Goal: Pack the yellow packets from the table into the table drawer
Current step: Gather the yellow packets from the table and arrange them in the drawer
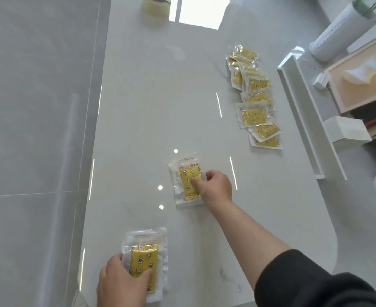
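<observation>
Dark sleeve [315,284] of our right arm fills the near corner, reaching out over the table [149,107], a glossy pale slab that carries everything. Off to its right, a tissue box [360,85], well apart from the work. Far right on the top: a loose row of packets [254,116], overlapping like fallen tiles, not yet gathered. Near edge: a small stack of packets [143,260], squared up. Our left hand [120,282] grips it, thumb curled over the yellow face, fingers round the left side. We judge it the collecting pile, held steady so each new one can go on top. Mid-table: a single packet [188,182] lying flat, apart from both groups. Our right hand [217,187] sits on its right edge, fingers curled down onto the yellow print, pinching it, probably to lift or drag it toward the stack. Drawer: not plainly in view; we cannot tell where it opens. Tape roll [155,5] at the far edge, untouched.
</observation>
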A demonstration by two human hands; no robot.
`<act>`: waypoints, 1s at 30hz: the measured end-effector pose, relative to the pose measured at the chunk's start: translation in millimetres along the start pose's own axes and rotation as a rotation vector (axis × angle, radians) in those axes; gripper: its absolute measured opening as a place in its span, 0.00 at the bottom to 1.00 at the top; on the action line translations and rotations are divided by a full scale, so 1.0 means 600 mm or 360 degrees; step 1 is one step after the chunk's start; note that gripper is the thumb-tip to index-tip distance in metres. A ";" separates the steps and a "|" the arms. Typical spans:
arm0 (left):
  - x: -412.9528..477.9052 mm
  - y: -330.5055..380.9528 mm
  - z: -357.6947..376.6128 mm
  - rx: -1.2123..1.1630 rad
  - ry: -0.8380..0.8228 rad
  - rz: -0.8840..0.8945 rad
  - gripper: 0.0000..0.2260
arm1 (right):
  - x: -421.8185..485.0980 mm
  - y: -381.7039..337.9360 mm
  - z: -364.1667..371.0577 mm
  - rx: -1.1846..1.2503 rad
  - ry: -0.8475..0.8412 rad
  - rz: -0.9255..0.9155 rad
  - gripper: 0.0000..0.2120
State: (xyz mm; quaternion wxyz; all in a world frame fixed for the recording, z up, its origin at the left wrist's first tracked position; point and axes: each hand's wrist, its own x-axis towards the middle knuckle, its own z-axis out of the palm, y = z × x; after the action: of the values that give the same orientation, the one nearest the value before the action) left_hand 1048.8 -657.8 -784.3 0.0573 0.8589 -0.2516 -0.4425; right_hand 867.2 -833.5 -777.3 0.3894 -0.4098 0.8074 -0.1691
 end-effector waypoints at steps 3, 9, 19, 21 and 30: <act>0.002 0.006 -0.006 -0.0132 -0.0100 0.0010 0.22 | 0.011 0.007 -0.001 -0.0190 0.0044 0.0027 0.17; 0.009 0.018 -0.027 -0.0162 -0.0204 0.0104 0.12 | 0.021 -0.003 0.002 -0.0359 -0.0036 0.0068 0.35; 0.040 0.041 -0.057 -0.0537 -0.0337 0.0170 0.13 | 0.020 -0.032 0.020 -0.0332 -0.0103 0.0167 0.18; 0.052 0.054 -0.067 -0.0639 -0.0400 0.0195 0.12 | 0.017 -0.033 0.021 -0.0230 -0.0121 0.0149 0.20; 0.097 0.121 -0.150 -0.1007 -0.0546 0.0282 0.13 | -0.007 -0.053 0.009 0.0520 -0.0419 0.0351 0.10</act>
State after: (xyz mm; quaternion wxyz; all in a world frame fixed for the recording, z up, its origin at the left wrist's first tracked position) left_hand 1120.2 -760.2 -749.0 0.3151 0.6869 -0.1816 -0.6292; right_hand 889.7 -849.1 -760.0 0.5685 -0.2691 0.7516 -0.1990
